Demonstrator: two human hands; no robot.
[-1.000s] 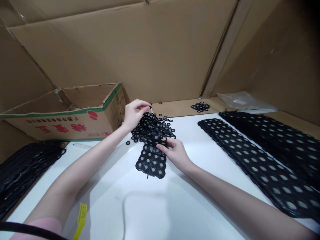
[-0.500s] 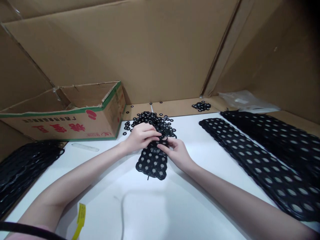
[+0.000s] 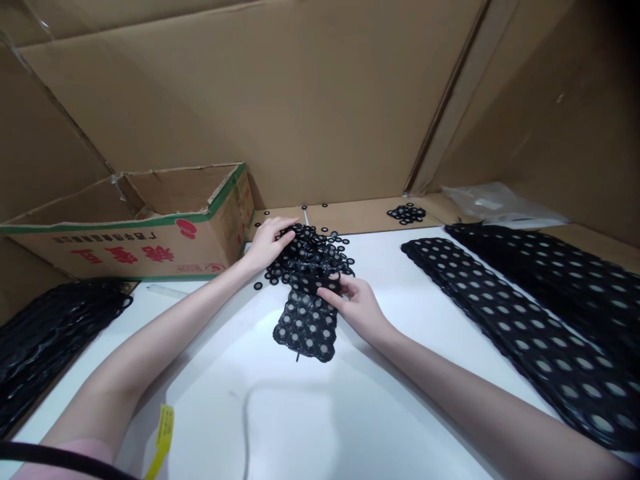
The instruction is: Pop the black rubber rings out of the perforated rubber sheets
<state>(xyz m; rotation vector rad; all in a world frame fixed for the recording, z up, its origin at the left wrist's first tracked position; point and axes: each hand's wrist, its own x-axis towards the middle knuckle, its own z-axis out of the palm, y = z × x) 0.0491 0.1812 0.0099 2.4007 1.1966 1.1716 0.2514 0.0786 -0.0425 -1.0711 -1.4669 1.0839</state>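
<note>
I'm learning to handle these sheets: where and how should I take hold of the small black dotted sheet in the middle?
Probably pinch the near scalloped edge of the small black dotted sheet, from the person's side: that end sticks out clear of the heap of black rings, while the right hand holds the sheet's right edge farther up.

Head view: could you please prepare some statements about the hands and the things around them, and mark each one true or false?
1. The right hand holds the short dotted black strip. True.
2. The left hand is inside the cardboard carton. False: the left hand is at the pile of loose black rings, outside the carton.
3. The clear plastic bag lies at the back right. True.
4. The cardboard carton stands to the right of the pile. False: the carton stands to its left.
5. Red characters are printed on the carton's front wall. True.
</note>
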